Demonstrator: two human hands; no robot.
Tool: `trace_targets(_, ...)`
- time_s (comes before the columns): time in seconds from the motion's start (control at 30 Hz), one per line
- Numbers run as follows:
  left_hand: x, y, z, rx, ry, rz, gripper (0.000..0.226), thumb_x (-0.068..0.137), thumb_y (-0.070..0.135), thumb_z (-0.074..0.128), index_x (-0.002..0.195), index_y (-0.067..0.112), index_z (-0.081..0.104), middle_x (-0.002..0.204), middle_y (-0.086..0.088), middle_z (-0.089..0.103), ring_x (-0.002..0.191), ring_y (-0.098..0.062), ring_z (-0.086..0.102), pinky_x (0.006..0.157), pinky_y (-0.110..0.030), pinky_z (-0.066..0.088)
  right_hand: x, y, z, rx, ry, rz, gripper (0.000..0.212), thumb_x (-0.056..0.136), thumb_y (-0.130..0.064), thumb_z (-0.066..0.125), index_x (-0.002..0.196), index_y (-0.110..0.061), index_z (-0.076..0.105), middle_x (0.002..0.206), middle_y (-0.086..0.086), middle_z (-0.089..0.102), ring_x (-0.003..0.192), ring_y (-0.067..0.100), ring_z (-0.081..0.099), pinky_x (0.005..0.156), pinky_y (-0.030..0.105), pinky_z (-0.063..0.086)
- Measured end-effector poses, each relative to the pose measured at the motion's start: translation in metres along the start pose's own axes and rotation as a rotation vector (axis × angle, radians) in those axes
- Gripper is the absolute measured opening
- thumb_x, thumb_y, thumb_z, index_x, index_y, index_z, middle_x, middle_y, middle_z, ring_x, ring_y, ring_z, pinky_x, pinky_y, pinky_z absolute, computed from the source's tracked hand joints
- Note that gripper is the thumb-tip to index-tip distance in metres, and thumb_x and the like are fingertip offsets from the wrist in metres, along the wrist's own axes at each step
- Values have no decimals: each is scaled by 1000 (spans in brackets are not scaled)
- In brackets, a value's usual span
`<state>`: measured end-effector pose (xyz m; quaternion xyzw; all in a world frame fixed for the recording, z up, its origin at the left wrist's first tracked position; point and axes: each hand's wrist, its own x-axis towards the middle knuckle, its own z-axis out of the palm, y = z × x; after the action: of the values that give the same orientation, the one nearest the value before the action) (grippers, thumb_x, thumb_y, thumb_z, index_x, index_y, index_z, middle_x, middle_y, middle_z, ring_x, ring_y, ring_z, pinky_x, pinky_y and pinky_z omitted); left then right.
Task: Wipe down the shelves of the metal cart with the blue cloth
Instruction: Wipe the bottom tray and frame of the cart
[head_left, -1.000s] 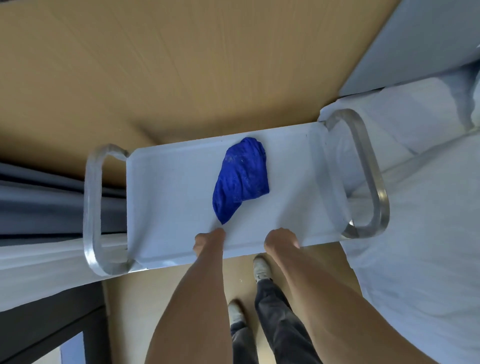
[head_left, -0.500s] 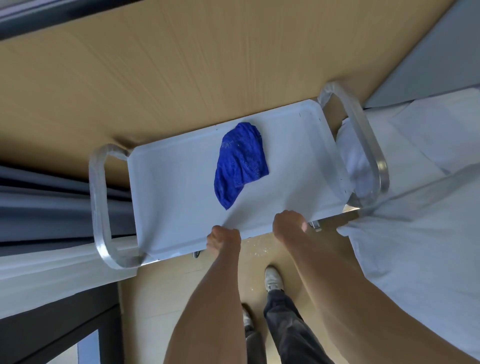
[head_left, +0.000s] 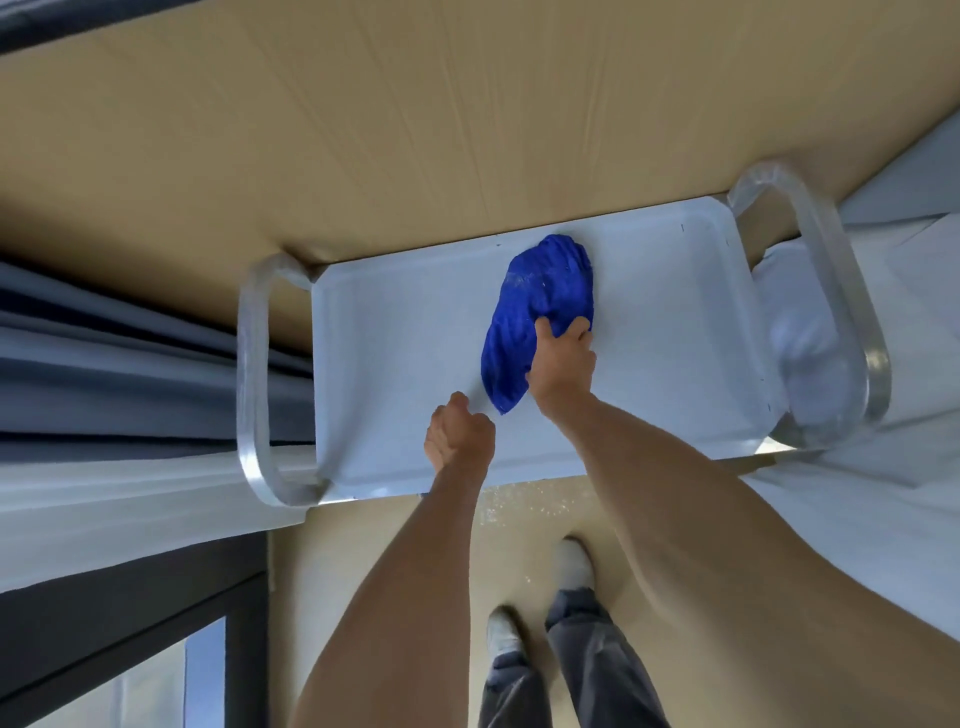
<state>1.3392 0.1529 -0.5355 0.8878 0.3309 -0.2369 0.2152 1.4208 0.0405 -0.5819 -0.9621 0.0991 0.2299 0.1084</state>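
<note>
My right hand (head_left: 563, 358) grips blue cloth (head_left: 540, 306) on cart's top shelf (head_left: 395, 353); left hand (head_left: 460, 434) fisted, empty. Next, I reckon: sweep shelf.

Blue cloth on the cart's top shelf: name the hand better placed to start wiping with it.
Right. The right hand already lies on the blue cloth, fingers curled into it, on the top shelf. The left hand is a loose fist beside it, holding nothing.
</note>
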Motion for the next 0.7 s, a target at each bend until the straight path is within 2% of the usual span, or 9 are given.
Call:
trace_targets(0.07,-4,-16,1,-21,-30,32,40,89,14,48,127,20,57,118,-5,63,102,-26,61,78,-29,42,1,-7,-1,49,89,10,52,83,-11,69,131,-16,48,135,23,39,106,31,52,88,37,44)
trace_targets(0.13,-7,-31,-2,-73,-56,2,44,86,12,46,126,23,61,117,-5,64,99,-29,63,81,-29,49,-9,-17,0,236,163,58,29,85,-4,60,113,-9,56,119,16,50,88,28,54,80,36,45)
trace_targets(0.2,-12,-42,-8,-154,-60,-74,48,82,8,42,122,23,64,115,-6,65,94,-33,66,83,-35,56,-33,-27,7,468,173,130,19,83,-3,56,102,-6,56,106,12,52,79,27,52,70,36,44)
trace_targets(0.3,-22,-58,-12,-259,-156,-195,36,90,12,43,121,9,61,112,-12,65,98,-36,65,85,-38,55,-82,-27,27,677,151,121,7,78,-6,53,82,-11,50,86,8,54,70,25,47,61,32,35)
trace_targets(0.43,-50,-75,-18,-673,-327,-379,37,92,37,48,115,7,53,89,-14,65,64,-24,58,56,-26,40,-159,0,45,800,49,151,24,69,-14,51,53,-15,34,51,0,38,54,20,33,49,29,24)
trace_targets(0.53,-77,-92,-16,-891,-535,-419,50,88,53,59,113,10,56,104,-14,69,77,-26,64,61,-28,46,-216,16,58,673,-258,142,18,66,-16,45,49,-14,38,50,1,41,52,19,35,50,29,27)
trace_targets(0.63,-93,-142,25,-874,-622,-465,70,59,46,86,115,12,59,105,-12,70,90,-29,70,73,-37,57,-263,31,96,598,-444,204,26,78,-1,44,55,-13,41,56,1,47,59,21,45,55,27,34)
trace_targets(0.67,-102,-158,35,-856,-594,-495,68,57,37,87,113,11,60,101,-12,71,84,-28,70,71,-36,57,-275,36,109,626,-469,226,27,79,0,43,56,-14,41,56,1,47,60,21,44,54,27,34)
trace_targets(0.7,-110,-168,42,-800,-506,-507,48,64,26,81,104,9,61,91,-13,69,74,-27,67,66,-34,55,-286,39,122,635,-504,228,29,81,0,42,58,-16,40,58,-1,45,62,20,43,54,26,34)
